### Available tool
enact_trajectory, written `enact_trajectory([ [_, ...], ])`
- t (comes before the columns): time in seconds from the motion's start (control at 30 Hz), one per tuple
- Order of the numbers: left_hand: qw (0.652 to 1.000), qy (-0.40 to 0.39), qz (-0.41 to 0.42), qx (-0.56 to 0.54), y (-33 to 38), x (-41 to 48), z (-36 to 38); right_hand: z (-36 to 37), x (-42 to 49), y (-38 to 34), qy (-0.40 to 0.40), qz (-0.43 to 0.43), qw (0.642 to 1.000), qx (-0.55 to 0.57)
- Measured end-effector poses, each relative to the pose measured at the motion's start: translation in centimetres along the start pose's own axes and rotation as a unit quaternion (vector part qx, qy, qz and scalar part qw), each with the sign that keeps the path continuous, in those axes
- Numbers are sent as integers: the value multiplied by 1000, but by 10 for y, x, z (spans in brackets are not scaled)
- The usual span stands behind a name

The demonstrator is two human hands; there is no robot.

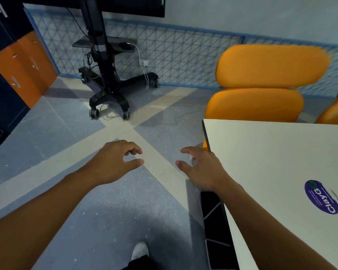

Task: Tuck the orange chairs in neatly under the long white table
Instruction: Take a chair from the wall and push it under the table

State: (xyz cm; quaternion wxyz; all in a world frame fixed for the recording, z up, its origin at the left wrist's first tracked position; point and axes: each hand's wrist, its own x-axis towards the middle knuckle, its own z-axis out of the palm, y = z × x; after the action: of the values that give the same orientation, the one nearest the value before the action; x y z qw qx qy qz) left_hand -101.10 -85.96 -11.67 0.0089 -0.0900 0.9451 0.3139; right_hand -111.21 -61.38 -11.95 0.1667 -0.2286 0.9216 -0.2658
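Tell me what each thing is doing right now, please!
white table: level, sticker on top.
left hand: open, holding nothing.
right hand: open, beside the table corner.
orange chair: upright at the table's far edge, untouched.
screen stand: upright on its wheels.

White table (271,162): purple sticker (322,196) on top. Floor (66,143): orange chair (261,84), wheeled black stand (109,94).

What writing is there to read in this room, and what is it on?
"ClayGo": on the purple oval sticker stuck to the long white table; the last letter is unclear.
Smaller print on the same sticker: too blurred to read.
No other text shows.
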Motion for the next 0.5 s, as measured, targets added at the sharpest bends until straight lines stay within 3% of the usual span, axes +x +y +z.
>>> enact_trajectory([
  [0.23,999,-40,17,4,-26,113,-22,-13,90,2,26,34,999,22],
  [0.5,996,-60,66,19,-28,265,-25,-39,204,53,76,95,992,31],
])
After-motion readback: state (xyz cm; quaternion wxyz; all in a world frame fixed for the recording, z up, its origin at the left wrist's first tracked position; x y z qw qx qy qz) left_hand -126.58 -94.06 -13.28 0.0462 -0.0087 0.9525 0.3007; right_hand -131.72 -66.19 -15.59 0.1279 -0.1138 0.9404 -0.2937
